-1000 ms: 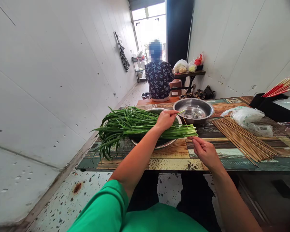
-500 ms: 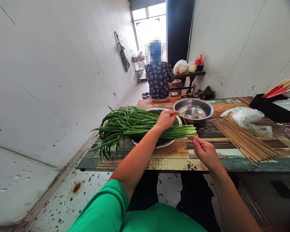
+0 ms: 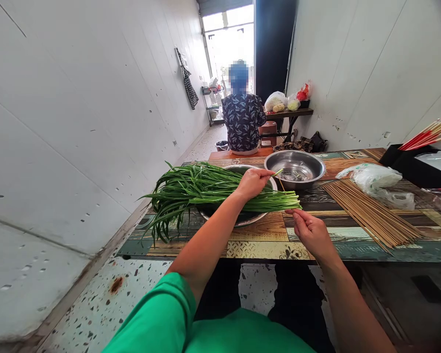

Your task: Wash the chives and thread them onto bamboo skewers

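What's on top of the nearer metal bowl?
Long green stalks lie across the nearer metal bowl, with the left hand over them. Most of its inside, and anything beneath the stalks, is hidden.

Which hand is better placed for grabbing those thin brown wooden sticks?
Probably the right hand: it's closer to the sticks, though it seems pinched shut. The left hand is farther, pinching a slender pale-green stalk.

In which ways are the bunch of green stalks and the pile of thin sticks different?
The green stalks lie across a metal bowl; the thin sticks lie on the table. The stalks have green, drooping leaves; the sticks are brown and straight. Both are long and slender.
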